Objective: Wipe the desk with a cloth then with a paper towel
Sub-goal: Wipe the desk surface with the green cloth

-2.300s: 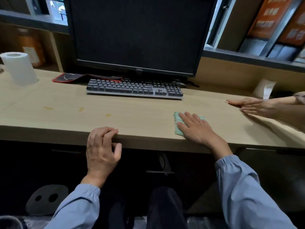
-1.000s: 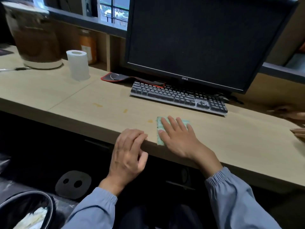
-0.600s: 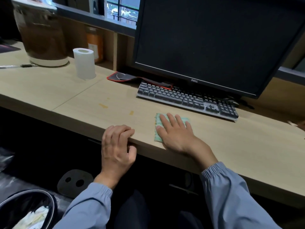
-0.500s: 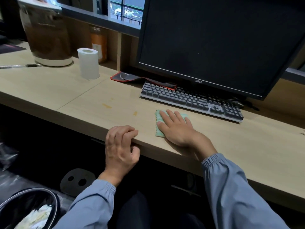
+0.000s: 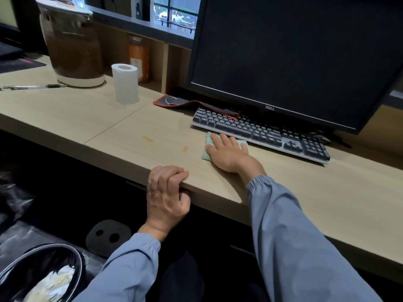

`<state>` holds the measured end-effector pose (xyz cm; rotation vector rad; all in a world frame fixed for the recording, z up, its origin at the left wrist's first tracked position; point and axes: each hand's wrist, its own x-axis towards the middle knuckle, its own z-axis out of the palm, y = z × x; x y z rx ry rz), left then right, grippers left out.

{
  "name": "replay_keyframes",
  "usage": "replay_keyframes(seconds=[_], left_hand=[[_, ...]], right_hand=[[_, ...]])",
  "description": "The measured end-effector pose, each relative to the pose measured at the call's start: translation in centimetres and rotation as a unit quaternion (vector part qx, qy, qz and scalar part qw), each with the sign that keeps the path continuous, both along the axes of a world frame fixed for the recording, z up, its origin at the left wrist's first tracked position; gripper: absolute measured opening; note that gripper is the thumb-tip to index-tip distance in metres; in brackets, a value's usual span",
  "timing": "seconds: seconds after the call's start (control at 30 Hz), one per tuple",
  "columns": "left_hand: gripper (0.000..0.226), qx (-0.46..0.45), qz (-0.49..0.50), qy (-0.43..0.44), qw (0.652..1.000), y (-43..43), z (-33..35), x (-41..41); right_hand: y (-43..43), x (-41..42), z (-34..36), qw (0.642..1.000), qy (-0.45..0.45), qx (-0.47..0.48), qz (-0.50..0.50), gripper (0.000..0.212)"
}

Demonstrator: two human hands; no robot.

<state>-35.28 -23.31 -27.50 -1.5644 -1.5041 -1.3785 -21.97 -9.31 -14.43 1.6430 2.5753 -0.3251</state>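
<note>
- The right hand (image 5: 229, 155) is lying flat on the cloth (image 5: 209, 140), its fingers (image 5: 224, 140) straight and slightly apart, pressing the cloth onto the table (image 5: 130, 118) rather than gripping it
- The pale green cloth is sitting under the palm and fingers, showing only along the left side of the fingers and at one corner past the fingertips, just beside the keyboard (image 5: 261, 132)
- The left hand (image 5: 166, 192) is gripping the table's front edge, fingers curled over the top and thumb tucked beneath, seemingly bracing the body
- The cloth pass appears to be the step in hand: two yellowish stains (image 5: 148, 139) are lying to the left of the right fingers, the nearer one close to the cloth, so this pass looks unfinished
- The next move is likely calling for sliding the cloth leftwards over those stains with steady downward pressure, keeping it flat so it is not bunching, and staying clear of the keyboard ahead of the fingertips
- The paper towel roll (image 5: 125, 83) is standing upright well to the left of and beyond the fingers, untouched, so the second wipe is not yet begun
</note>
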Motion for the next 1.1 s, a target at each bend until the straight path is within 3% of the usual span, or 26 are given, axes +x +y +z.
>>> replay_keyframes(seconds=[0.57, 1.1], left_hand=[[0.049, -0.029, -0.014, 0.005, 0.999, -1.1, 0.6, -0.5], [0.056, -0.009, -0.014, 0.025, 1.000, -0.3, 0.2, -1.0]], right_hand=[[-11.8, 1.7, -0.6, 0.996, 0.005, 0.027, 0.083, 0.061], [-1.1, -1.5, -0.2, 1.000, 0.010, 0.025, 0.007, 0.065]])
